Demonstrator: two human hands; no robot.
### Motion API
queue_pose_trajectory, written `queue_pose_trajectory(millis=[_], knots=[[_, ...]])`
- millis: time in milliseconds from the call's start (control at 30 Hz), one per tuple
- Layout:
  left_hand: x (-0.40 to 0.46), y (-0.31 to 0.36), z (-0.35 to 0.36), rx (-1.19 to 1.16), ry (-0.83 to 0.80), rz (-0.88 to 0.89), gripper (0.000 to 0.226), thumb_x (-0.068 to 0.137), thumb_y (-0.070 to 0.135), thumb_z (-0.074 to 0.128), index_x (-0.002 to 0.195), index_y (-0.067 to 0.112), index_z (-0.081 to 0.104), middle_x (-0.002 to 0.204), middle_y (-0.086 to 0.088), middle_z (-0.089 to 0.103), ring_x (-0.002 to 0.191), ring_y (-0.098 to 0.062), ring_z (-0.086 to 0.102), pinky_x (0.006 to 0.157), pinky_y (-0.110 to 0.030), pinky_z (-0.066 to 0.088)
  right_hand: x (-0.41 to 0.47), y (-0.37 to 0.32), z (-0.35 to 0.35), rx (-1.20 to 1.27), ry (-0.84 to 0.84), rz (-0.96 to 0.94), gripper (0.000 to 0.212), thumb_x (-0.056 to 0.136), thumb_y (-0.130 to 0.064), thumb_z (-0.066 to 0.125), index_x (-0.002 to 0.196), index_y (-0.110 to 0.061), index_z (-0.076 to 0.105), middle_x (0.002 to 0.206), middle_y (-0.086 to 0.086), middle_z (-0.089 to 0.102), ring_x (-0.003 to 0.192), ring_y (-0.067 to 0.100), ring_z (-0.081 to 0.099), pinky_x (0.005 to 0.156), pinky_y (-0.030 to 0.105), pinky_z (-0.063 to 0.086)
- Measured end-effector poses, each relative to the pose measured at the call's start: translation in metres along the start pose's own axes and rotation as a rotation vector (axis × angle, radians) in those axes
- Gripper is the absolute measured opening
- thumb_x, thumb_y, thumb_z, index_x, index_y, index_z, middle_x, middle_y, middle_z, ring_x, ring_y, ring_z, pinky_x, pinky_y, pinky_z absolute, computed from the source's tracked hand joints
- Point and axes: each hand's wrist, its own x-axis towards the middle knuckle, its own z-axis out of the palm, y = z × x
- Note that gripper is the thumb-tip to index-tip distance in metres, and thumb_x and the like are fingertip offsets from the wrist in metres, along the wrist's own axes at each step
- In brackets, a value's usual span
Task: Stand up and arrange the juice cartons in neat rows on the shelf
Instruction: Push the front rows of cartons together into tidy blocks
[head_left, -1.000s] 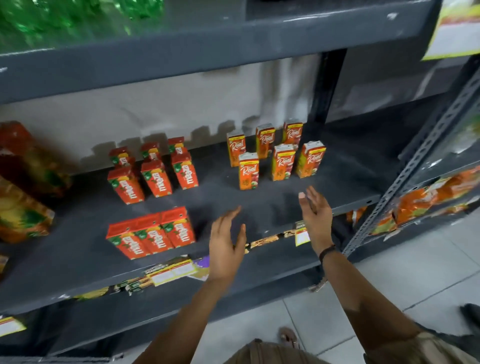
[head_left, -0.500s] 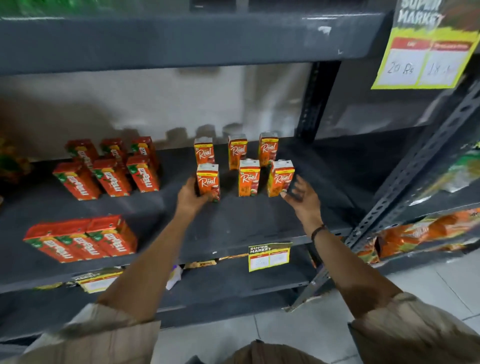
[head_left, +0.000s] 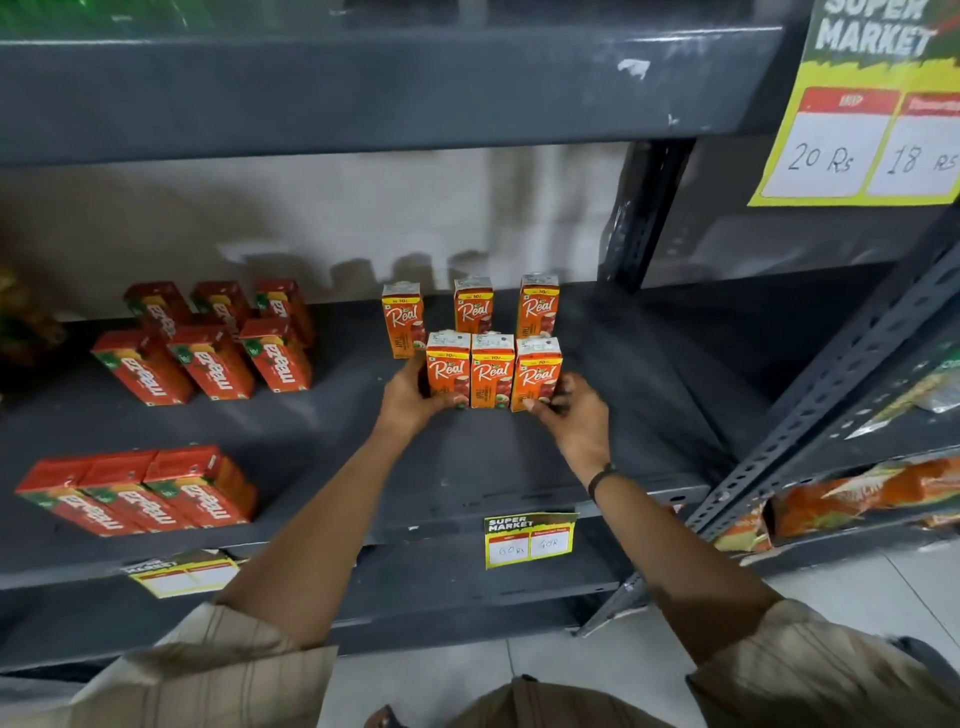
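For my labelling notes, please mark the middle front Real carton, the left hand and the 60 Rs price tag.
Middle front Real carton (head_left: 492, 371), head view, front face.
Left hand (head_left: 410, 397), head view, back of hand.
Price tag (head_left: 530, 540), head view, white price boxes.

**Legible Text on the Shelving**

The upright orange juice cartons (head_left: 492, 375) are showing "Real" in white script, with "10/-" on a yellow top band. The red cartons lying flat (head_left: 213, 361) are reading "maaza". The large yellow-green hanging sign (head_left: 862, 104) is displaying "SUPER MARKET", "20 Rs" and "18 Rs". The small yellow shelf-edge tag (head_left: 530, 540) is reading "SUPER MARKET"; its handwritten prices are proving unclear.
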Motion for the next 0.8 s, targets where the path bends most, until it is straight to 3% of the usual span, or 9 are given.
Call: queue_pose_trajectory(millis=[200,300,433,800], knots=[[0.014,0.011,-0.011,-0.055,-0.197,-0.137,0.083,0.063,0.000,0.079,0.134,0.012,0.037,0.129,-0.010,0.057,0.117,-0.022,0.053,0.100,-0.037,0.042,0.017,-0.001,-0.018,0.050,-0.216,-0.028,0.072,0.062,-0.014,0.086,0.124,-0.011,0.049,0.117,0.006,0.063,0.100,0.016,0.058,0.081,0.022,0.046],[0.018,0.017,-0.005,0.008,-0.251,-0.161,0.080,0.060,-0.003,0.080,0.129,0.011,0.043,0.129,-0.013,0.057,0.122,-0.027,0.051,0.104,-0.038,0.039,0.024,-0.003,-0.017,0.062,-0.354,-0.006,0.079,0.061,-0.008,0.085,0.129,-0.015,0.045,0.127,0.009,0.060,0.118,0.024,0.055,0.100,0.040,0.045],[0.021,0.016,0.000,0.024,-0.218,-0.201,0.081,0.057,-0.001,0.083,0.127,0.011,0.045,0.131,-0.015,0.056,0.125,-0.028,0.049,0.111,-0.051,0.035,0.030,-0.006,-0.007,-0.013,-0.364,0.006,0.077,0.062,-0.014,0.086,0.128,-0.012,0.047,0.128,0.012,0.060,0.121,0.029,0.054,0.104,0.050,0.041],[0.016,0.019,0.000,0.016,-0.207,-0.205,0.078,0.057,0.003,0.084,0.126,0.014,0.048,0.132,-0.013,0.056,0.123,-0.027,0.051,0.110,-0.048,0.037,0.037,-0.013,0.004,0.033,-0.368,0.099,0.069,0.056,-0.019,0.089,0.117,-0.015,0.056,0.126,0.010,0.062,0.125,0.029,0.049,0.112,0.057,0.022]])
